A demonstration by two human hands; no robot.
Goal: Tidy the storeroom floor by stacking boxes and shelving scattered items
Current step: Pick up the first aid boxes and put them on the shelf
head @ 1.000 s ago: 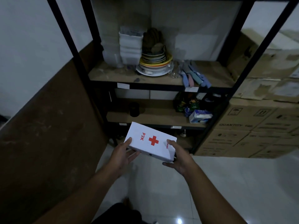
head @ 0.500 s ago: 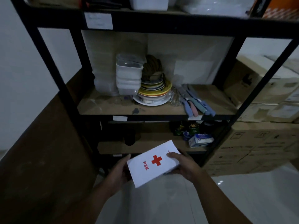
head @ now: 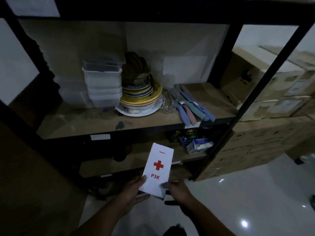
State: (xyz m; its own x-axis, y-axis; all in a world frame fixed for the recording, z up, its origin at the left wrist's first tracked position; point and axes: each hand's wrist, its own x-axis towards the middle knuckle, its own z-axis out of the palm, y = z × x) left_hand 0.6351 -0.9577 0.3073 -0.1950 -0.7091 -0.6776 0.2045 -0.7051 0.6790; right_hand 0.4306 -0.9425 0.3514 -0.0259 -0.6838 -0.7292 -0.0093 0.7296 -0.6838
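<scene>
Dim storeroom, with a black rack [head: 254, 97] facing the person and a glossy pale floor [head: 238, 201] below. Low in the middle, the left hand [head: 131, 193] grasps the near left corner of a white box [head: 157, 167], thumb on top beside the red "P3K" and fingers underneath. The box lies flat-side up and points away, its red cross at the centre and its far end showing against the lower shelf [head: 95, 166]; whether it touches that shelf cannot be told. The right hand [head: 179, 189] clasps the near right corner, thumb on the face, fingers curled below. At far left a brown board [head: 25, 167] leans by the rack. On the middle shelf [head: 76, 121] stand stacked clear tubs [head: 102, 86], then a pile of plates [head: 141, 97] touching them, a glass [head: 168, 103] just beside the plates, and pastel-handled knives [head: 192, 109] overhanging the front edge. Beneath the knives, on the lower shelf, sits a mask pack [head: 199, 145] among dark packets. The rack's front right post slants across stacked cartons [head: 264, 137] at right.
</scene>
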